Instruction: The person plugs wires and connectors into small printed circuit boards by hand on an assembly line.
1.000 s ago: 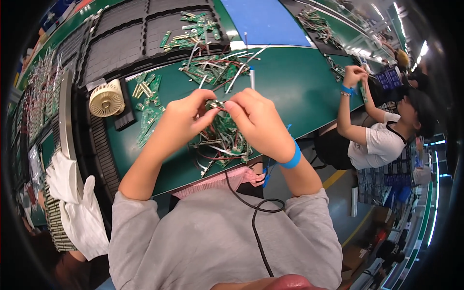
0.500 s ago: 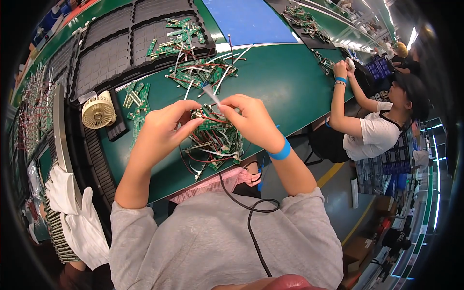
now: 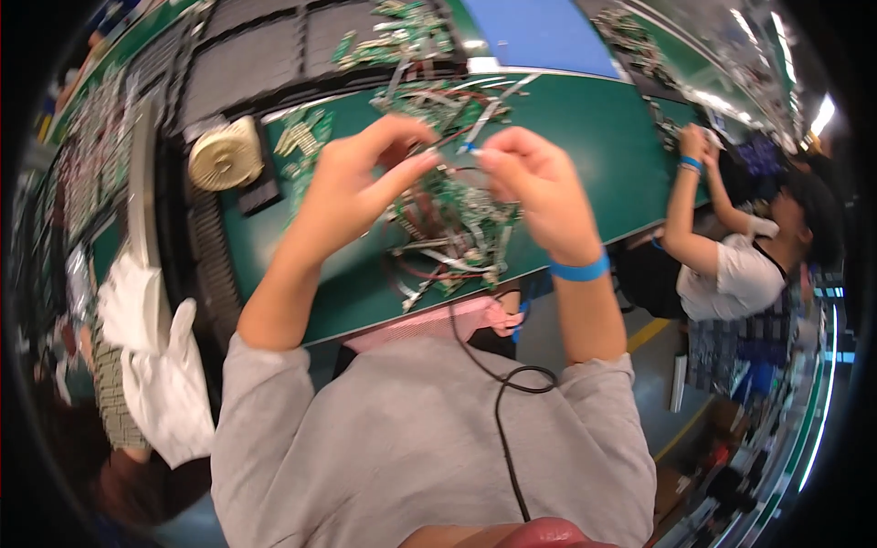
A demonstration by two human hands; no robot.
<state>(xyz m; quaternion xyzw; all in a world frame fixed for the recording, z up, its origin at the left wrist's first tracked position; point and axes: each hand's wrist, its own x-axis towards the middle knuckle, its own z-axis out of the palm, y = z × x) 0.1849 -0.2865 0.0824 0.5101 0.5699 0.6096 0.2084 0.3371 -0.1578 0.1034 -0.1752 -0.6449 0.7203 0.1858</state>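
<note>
Above a heap of green circuit boards (image 3: 475,215) with red, black and white wires, both hands work close together. My left hand (image 3: 370,183) pinches thumb against fingers on a small circuit board (image 3: 442,170), mostly covered by the fingertips, with wires at it. Thumb and forefinger of my right hand (image 3: 544,187) are closed on a small white piece (image 3: 476,153); motion blur hides its exact kind. A blue band (image 3: 579,268) circles my right wrist. Behind the hands lies another pile of wired boards (image 3: 448,102).
Black trays (image 3: 242,68) stand at the back left, one bearing boards. A cream-coloured fan (image 3: 225,157) stands left of my left hand. White gloves (image 3: 169,388) hang at the lower left. A blue mat (image 3: 544,36) lies at the back. Another person (image 3: 731,265) works at the right.
My view has shifted, so the scene sits further right and higher. My hands have drawn slightly apart. The pale translucent strip by my right fingers no longer shows clearly.
</note>
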